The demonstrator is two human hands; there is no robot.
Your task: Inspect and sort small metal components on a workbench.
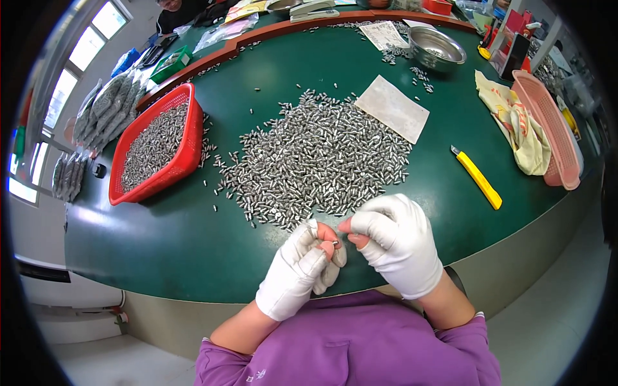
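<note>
Gloves on: my left hand (302, 265) pinches a tiny silver metal pin (335, 244) at the green tabletop's (180, 238) near edge; right hand (396, 241), loosely curled, touches it.

Both forearms are seen entering from the lower edge, bare below purple sleeves that are pushed up toward the elbows. A white glove with the fingertips cut away is worn on each hand. The left hand (301, 265) is held curled, its knuckles turned upward and its bare thumb and forefinger tips pinched together. The right hand (398, 239) is held just beside it, back upward, with its bare fingertips (356, 240) directed toward the left hand. The fingertips of both hands are brought close together, almost touching.
</note>
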